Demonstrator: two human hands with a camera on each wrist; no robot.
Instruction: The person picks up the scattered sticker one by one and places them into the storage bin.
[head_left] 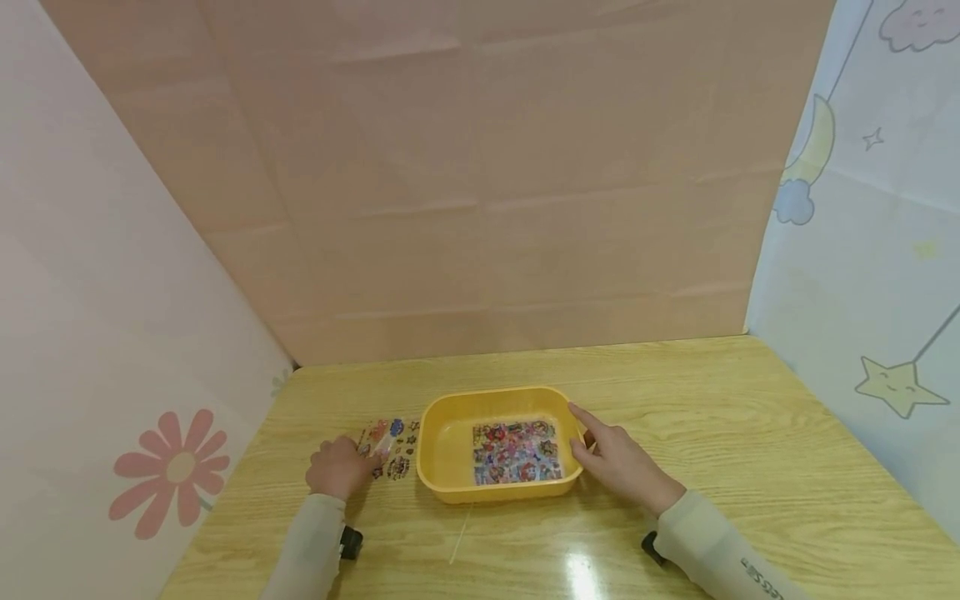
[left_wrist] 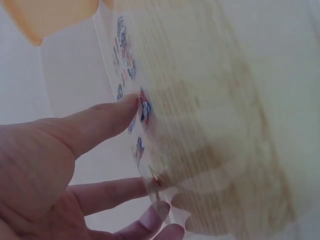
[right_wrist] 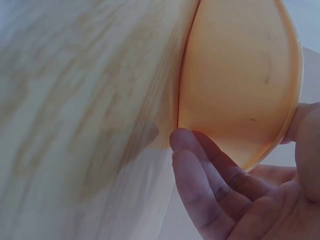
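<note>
A yellow plastic tub (head_left: 442, 454) stands on the table. Inside it, toward the right, lies a patch of colourful stickers (head_left: 517, 452) with small cartoon prints. Just left of the tub is a clear sticker sheet (head_left: 397, 450) with scattered prints. My left hand (head_left: 337, 468) pinches this sheet at its left edge; in the left wrist view the thumb (left_wrist: 107, 120) presses beside a small print and the other fingers are at the edge. My right hand (head_left: 622, 467) grips the tub's right end, thumb at the rim and fingers (right_wrist: 200, 180) along the outer wall.
The wood-grain table (head_left: 712, 417) runs back to a tan paper-covered wall (head_left: 480, 183). White printed panels flank it, a pink flower (head_left: 176, 471) on the left and a yellow star (head_left: 896, 387) on the right. A thin pale strip (head_left: 461, 533) lies before the tub.
</note>
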